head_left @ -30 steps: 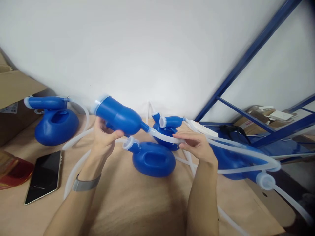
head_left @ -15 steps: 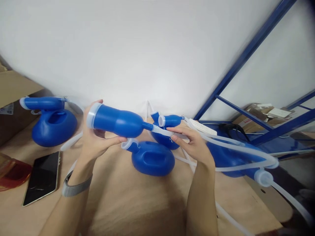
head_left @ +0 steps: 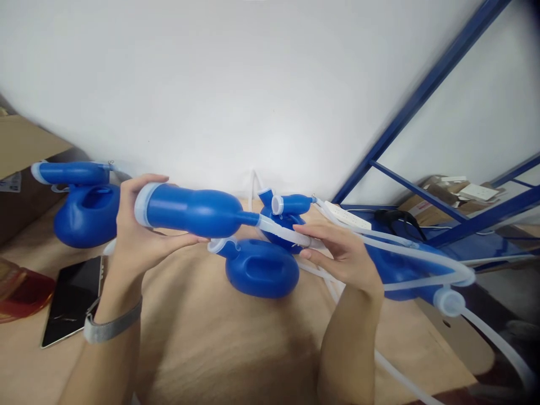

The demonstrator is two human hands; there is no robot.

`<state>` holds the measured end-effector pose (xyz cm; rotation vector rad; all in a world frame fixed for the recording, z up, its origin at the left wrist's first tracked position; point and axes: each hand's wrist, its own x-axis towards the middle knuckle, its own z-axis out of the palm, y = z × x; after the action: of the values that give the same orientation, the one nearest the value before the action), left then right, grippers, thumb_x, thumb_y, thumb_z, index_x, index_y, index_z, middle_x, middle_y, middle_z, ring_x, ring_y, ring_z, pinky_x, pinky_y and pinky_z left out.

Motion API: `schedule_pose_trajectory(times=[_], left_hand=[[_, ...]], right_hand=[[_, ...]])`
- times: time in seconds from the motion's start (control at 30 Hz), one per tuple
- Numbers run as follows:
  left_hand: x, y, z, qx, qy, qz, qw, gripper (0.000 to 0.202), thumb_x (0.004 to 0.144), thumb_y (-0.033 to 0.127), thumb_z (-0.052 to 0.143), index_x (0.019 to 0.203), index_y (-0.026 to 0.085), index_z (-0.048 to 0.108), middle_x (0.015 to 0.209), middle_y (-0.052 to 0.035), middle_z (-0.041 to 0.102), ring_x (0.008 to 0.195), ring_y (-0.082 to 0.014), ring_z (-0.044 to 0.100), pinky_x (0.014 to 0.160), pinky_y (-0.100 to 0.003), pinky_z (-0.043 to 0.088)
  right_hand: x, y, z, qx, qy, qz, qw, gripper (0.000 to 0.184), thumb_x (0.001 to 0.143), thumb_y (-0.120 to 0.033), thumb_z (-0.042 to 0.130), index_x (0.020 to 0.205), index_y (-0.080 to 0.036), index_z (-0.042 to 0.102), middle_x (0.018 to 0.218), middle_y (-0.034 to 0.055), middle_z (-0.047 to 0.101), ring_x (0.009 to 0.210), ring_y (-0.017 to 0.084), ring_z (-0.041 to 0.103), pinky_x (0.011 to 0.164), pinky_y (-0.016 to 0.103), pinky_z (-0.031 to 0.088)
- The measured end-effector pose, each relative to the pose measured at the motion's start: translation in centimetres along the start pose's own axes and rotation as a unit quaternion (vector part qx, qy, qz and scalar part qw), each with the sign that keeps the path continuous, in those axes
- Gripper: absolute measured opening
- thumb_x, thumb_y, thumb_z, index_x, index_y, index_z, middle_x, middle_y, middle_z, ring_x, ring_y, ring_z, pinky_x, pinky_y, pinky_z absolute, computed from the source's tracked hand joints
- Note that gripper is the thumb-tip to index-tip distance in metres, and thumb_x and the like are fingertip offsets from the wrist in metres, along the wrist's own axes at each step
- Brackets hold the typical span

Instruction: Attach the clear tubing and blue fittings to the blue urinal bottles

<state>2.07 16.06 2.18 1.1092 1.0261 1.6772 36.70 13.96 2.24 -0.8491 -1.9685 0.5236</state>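
Note:
My left hand (head_left: 139, 239) is closed round the wide end of a blue funnel-shaped cup (head_left: 189, 211) with a pale rim, held level above the table. A translucent white tube (head_left: 282, 232) is joined to its narrow tip. My right hand (head_left: 341, 253) pinches that tube a short way from the tip. The tube loops off to the right toward a white connector (head_left: 448, 302). Under the cup lies a blue plastic bottle with a handle (head_left: 259, 271).
More blue bottles lie on the tan table (head_left: 219, 337): one far left (head_left: 84, 211), one behind the hands (head_left: 282, 216). A phone (head_left: 71, 301) and a red packet (head_left: 21, 295) lie left. A white power strip (head_left: 348, 216) and a blue metal rack (head_left: 422, 95) stand right.
My left hand has shifted left and turned the cup from tilted to level. My right hand stayed on the tube and moved slightly right.

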Motion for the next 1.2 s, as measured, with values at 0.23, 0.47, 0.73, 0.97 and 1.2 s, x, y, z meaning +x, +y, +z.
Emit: schedule_pose_trajectory(times=[0.23,0.47,0.73,0.97,1.2], left_hand=[[0.3,-0.8,-1.4,0.273,-0.085,0.231,0.930,0.080,0.055,0.053,0.100,0.128,0.037,0.072,0.120,0.0022,0.076,0.119,-0.0365,0.071,0.112,-0.048,0.057],[0.4,-0.2,-2.2,0.410,-0.116,0.324,0.845,0.066,0.075,0.074,0.079,0.127,0.035,0.068,0.109,-0.0006,0.077,0.091,-0.0282,0.077,0.080,-0.043,0.065],[0.1,0.9,-2.2,0.396,-0.147,0.371,0.827,0.070,0.074,0.078,0.078,0.121,0.028,0.065,0.100,-0.0016,0.076,0.080,-0.0240,0.075,0.068,-0.037,0.060],[0.0,1.6,-1.6,0.399,-0.162,0.370,0.823,0.056,0.076,0.064,0.084,0.114,0.027,0.067,0.099,-0.0007,0.076,0.081,-0.0232,0.076,0.070,-0.036,0.062],[-0.6,1.2,-0.9,0.373,-0.220,0.324,0.841,0.051,0.081,0.056,0.083,0.123,0.032,0.066,0.117,-0.0052,0.077,0.104,-0.0331,0.077,0.086,-0.051,0.066]], right_hand=[[0.4,0.7,-0.2,-0.052,0.035,0.015,0.998,0.024,0.088,-0.047,0.086,0.106,-0.032,0.085,0.093,0.0039,0.084,0.087,0.026,0.077,0.086,0.044,0.064],[0.7,-0.8,0.4,-0.093,0.021,-0.005,0.995,0.018,0.097,-0.031,0.077,0.114,-0.029,0.081,0.099,0.0031,0.082,0.088,0.022,0.077,0.077,0.034,0.065],[0.8,-1.7,1.4,-0.176,0.028,-0.104,0.978,0.027,0.100,-0.018,0.071,0.125,-0.027,0.077,0.108,0.0056,0.081,0.097,0.023,0.076,0.089,0.038,0.063],[0.7,-1.6,1.0,-0.152,0.010,-0.104,0.983,0.030,0.100,-0.020,0.071,0.128,-0.030,0.078,0.110,0.0050,0.081,0.100,0.023,0.076,0.089,0.035,0.064],[0.5,-1.9,0.6,-0.135,-0.024,-0.072,0.988,0.021,0.104,-0.026,0.067,0.121,-0.024,0.079,0.088,0.0028,0.077,0.072,0.016,0.069,0.065,0.028,0.058]])
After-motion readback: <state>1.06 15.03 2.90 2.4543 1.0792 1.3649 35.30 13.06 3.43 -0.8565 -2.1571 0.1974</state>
